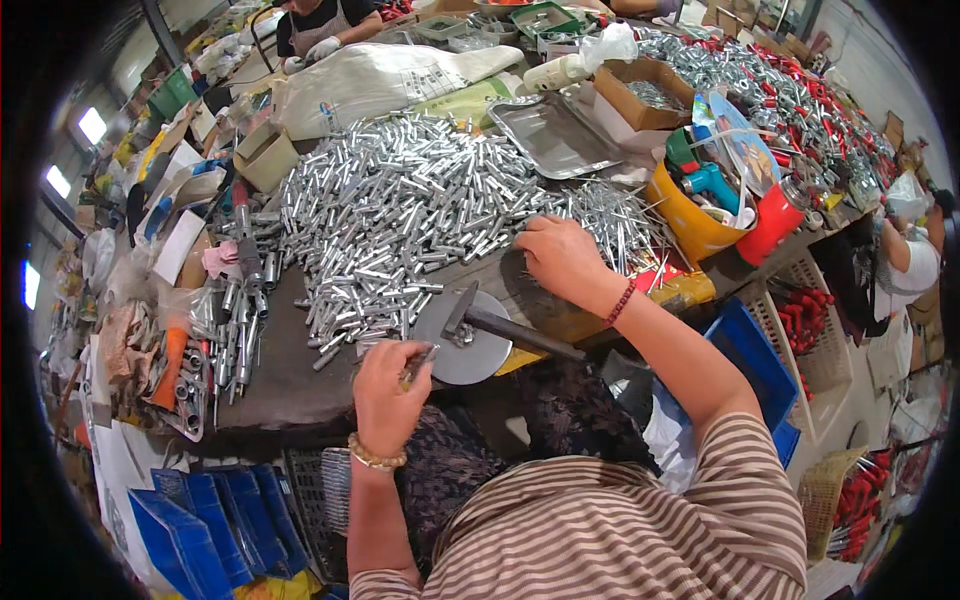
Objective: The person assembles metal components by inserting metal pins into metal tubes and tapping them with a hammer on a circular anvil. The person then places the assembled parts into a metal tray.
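My left hand (pixel 390 390) is closed, with a small metal tube (pixel 428 358) pinched between thumb and fingers, just left of a round grey metal plate (pixel 462 366). Across that plate lies a hammer (pixel 510 328), its head by a few small metal bits and its dark handle pointing right. My right hand (pixel 565 258) is curled at the right edge of a big heap of silvery metal tubes (pixel 400 200), close to a pile of thin metal pins (pixel 615 220). Its fingertips are bent down, and what they hold, if anything, is hidden.
A yellow tub (pixel 690 215) with tools and a red can (pixel 772 222) stand right of the pins. Behind the heap lies a metal tray (pixel 555 135). Long socket-like tools (pixel 235 320) crowd the left. Blue bins (pixel 215 520) sit below. A co-worker's gloved hand (pixel 323 48) shows far back.
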`<act>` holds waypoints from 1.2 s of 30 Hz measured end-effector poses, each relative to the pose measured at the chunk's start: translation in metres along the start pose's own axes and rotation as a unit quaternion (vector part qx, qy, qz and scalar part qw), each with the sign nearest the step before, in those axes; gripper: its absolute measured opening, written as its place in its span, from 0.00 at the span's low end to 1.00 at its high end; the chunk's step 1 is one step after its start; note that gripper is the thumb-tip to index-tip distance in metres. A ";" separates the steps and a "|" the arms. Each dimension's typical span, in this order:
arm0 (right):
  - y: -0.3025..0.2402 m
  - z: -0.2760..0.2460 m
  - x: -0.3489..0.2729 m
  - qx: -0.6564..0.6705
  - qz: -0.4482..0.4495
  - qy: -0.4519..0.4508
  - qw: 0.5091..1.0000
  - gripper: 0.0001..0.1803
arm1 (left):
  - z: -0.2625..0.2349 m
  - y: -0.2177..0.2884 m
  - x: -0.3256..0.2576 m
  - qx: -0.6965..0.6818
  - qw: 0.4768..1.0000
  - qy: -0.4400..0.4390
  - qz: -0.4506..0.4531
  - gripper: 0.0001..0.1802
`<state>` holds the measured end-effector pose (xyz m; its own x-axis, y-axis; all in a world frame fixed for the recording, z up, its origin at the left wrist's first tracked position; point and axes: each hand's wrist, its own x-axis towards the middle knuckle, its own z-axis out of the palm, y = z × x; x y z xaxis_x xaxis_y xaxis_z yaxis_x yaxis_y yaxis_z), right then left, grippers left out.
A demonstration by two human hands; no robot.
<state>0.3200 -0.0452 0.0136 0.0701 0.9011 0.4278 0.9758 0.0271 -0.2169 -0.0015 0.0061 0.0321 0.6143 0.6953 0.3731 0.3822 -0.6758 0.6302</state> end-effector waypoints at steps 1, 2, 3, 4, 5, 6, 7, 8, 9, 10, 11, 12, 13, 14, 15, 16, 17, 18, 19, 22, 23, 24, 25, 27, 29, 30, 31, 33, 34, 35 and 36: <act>0.002 0.005 0.002 -0.012 0.005 -0.006 1.000 0.09 | 0.001 0.001 0.001 -0.012 1.000 0.004 -0.005 0.11; 0.000 0.006 0.005 -0.024 0.008 -0.013 1.000 0.09 | 0.002 0.000 0.001 -0.011 1.000 0.005 -0.006 0.11; -0.002 0.007 0.007 -0.023 0.006 -0.013 1.000 0.09 | 0.004 -0.003 0.000 -0.018 1.000 0.007 -0.017 0.11; -0.005 0.008 0.008 -0.013 0.049 -0.001 0.999 0.09 | 0.006 -0.006 0.000 -0.025 0.999 0.008 -0.029 0.11; -0.009 0.007 0.010 -0.002 0.093 0.010 0.996 0.10 | 0.007 -0.007 -0.001 -0.024 0.999 0.009 -0.030 0.11; -0.012 0.007 0.013 -0.001 0.092 0.009 0.996 0.10 | 0.008 -0.008 -0.001 -0.027 0.999 0.000 -0.033 0.11; -0.015 0.007 0.016 0.008 0.102 0.015 0.995 0.08 | 0.009 -0.009 -0.001 -0.030 0.999 -0.010 -0.037 0.11; -0.016 0.007 0.018 0.017 0.115 0.022 0.993 0.07 | 0.012 -0.011 -0.002 -0.030 0.999 -0.010 -0.036 0.11; -0.014 0.011 0.020 0.017 0.115 0.022 0.993 0.07 | 0.016 -0.012 -0.004 -0.065 0.997 -0.003 -0.048 0.11; -0.009 0.017 0.022 0.035 0.070 0.022 0.997 0.07 | 0.018 -0.014 -0.005 -0.101 0.993 0.004 -0.059 0.10; -0.008 0.019 0.025 0.053 0.024 0.021 0.998 0.07 | 0.019 -0.017 -0.005 -0.100 0.993 0.004 -0.060 0.10; -0.007 0.020 0.027 0.054 0.024 0.020 0.998 0.07 | 0.020 -0.019 -0.005 -0.101 0.993 0.006 -0.053 0.10; -0.005 0.020 0.028 0.035 0.001 0.009 0.999 0.07 | 0.020 -0.021 -0.006 -0.102 0.994 0.008 -0.045 0.10; -0.004 0.019 0.029 0.017 -0.024 -0.003 1.000 0.07 | 0.020 -0.021 -0.006 -0.101 0.994 0.009 -0.048 0.10; -0.003 0.018 0.031 0.019 -0.026 -0.005 0.999 0.07 | 0.020 -0.020 -0.006 -0.104 0.993 0.011 -0.047 0.10; 0.000 0.017 0.033 0.008 -0.036 -0.041 0.998 0.10 | 0.020 -0.020 -0.006 -0.106 0.993 0.012 -0.046 0.10; 0.002 0.015 0.035 -0.003 -0.046 -0.076 0.996 0.12 | 0.019 -0.020 -0.005 -0.106 0.993 0.012 -0.048 0.10; 0.003 0.013 0.036 -0.001 -0.046 -0.077 0.996 0.12 | 0.019 -0.020 -0.005 -0.105 0.993 0.011 -0.047 0.10; 0.005 0.011 0.037 0.000 -0.047 -0.083 0.995 0.12 | 0.018 -0.020 -0.005 -0.105 0.993 0.010 -0.046 0.10; 0.011 0.001 0.036 0.010 -0.050 -0.096 0.994 0.15 | 0.019 -0.022 -0.005 -0.126 0.990 0.007 -0.056 0.10; 0.013 0.000 0.035 0.021 -0.031 -0.128 0.991 0.14 | 0.019 -0.022 -0.006 -0.126 0.990 0.008 -0.058 0.10; 0.015 -0.001 0.034 0.032 -0.011 -0.159 0.987 0.13 | 0.019 -0.023 -0.006 -0.119 0.992 0.005 -0.048 0.11; 0.017 -0.005 0.030 0.032 -0.020 -0.175 0.984 0.15 | 0.019 -0.023 -0.006 -0.112 0.993 0.002 -0.038 0.11; 0.020 -0.011 0.022 0.045 -0.029 -0.167 0.985 0.15 | 0.019 -0.026 -0.007 -0.115 0.992 0.005 -0.045 0.11; 0.014 -0.025 0.019 0.053 -0.017 -0.178 0.982 0.15 | 0.018 -0.025 -0.006 -0.122 0.992 0.007 -0.043 0.11; 0.006 -0.031 0.021 0.058 -0.025 -0.179 0.982 0.15 | 0.016 -0.025 -0.006 -0.116 0.992 0.012 -0.049 0.11; -0.003 -0.035 0.022 0.094 -0.016 -0.158 0.983 0.14 | 0.015 -0.025 -0.007 -0.114 0.992 0.010 -0.048 0.11; -0.014 -0.033 0.021 0.140 -0.045 -0.097 0.984 0.13 | 0.016 -0.023 -0.007 -0.112 0.992 0.002 -0.053 0.11; -0.024 -0.029 0.024 0.144 -0.051 -0.098 0.983 0.13 | 0.015 -0.022 -0.006 -0.109 0.992 0.006 -0.057 0.11; -0.041 -0.025 0.027 0.161 -0.065 -0.083 0.981 0.13 | 0.016 -0.021 -0.006 -0.100 0.994 0.008 -0.044 0.11; -0.060 -0.020 0.031 0.179 -0.081 -0.067 0.978 0.13 | 0.016 -0.020 -0.006 -0.089 0.995 0.009 -0.032 0.11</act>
<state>0.2681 -0.0279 0.0570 -0.1306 0.9207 0.3678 0.8348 0.3023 -0.4602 -0.0024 0.0115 0.0063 0.5787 0.7417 0.3391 0.2912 -0.5763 0.7636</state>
